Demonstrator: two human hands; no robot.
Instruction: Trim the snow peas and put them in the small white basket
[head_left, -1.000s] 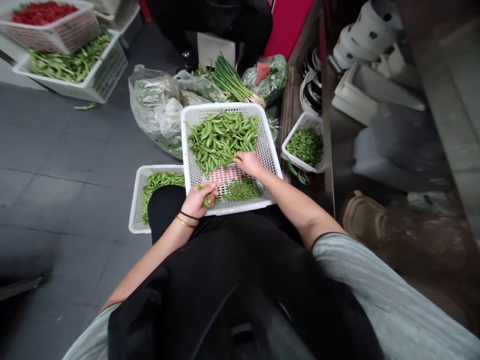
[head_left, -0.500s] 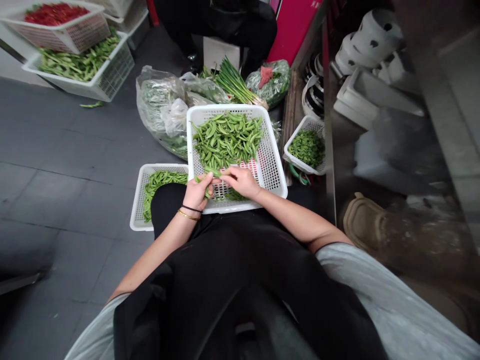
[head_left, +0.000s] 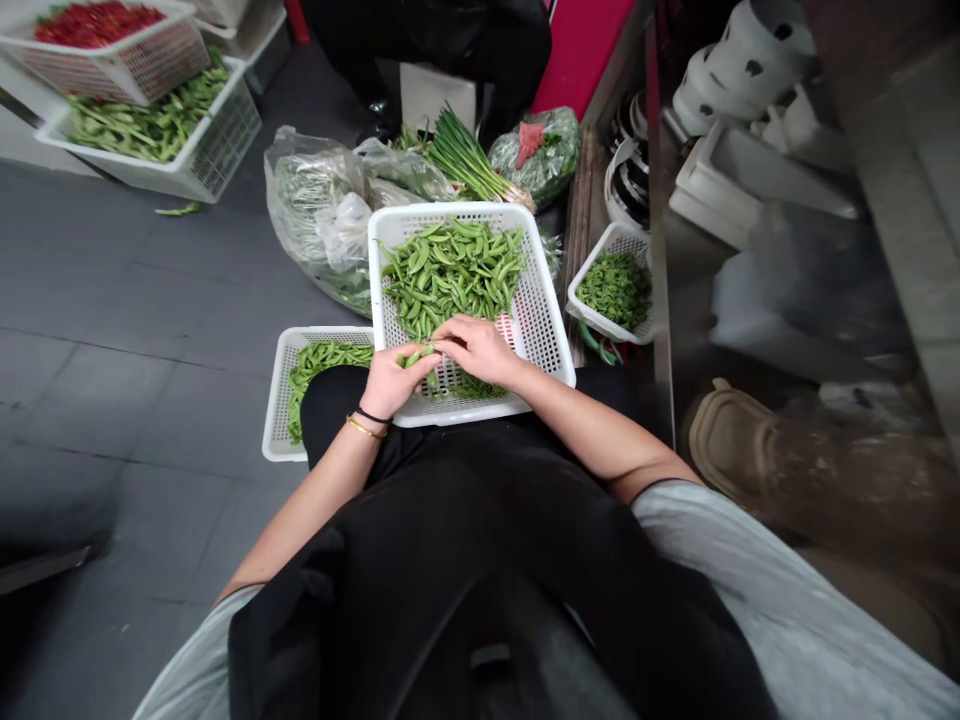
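Observation:
A white plastic basket (head_left: 546, 330) rests on my lap, with a heap of green snap pea pods (head_left: 454, 270) in its far part. Over its near left corner, my left hand (head_left: 391, 380) is closed around a few pea pods (head_left: 417, 355). My right hand (head_left: 480, 352) meets it from the right, thumb and forefinger pinched at the tip of one of those pods. Small green scraps (head_left: 474, 388) lie in the basket below my right hand. On the floor to the left, a second white basket (head_left: 279, 400) holds more pods, partly hidden by my knee.
Clear bags of greens (head_left: 319, 215) and a bunch of scallions (head_left: 472, 160) lie beyond the basket. A small basket of leafy greens (head_left: 615, 290) stands right, beside a metal shelf edge (head_left: 660, 300). Stacked baskets (head_left: 180, 160) stand far left. Another person's legs (head_left: 427, 45) are ahead.
My right hand has shifted slightly left and up, with its fingers now over the pod tip. My left hand has turned so its back faces up more. The view has tilted slightly.

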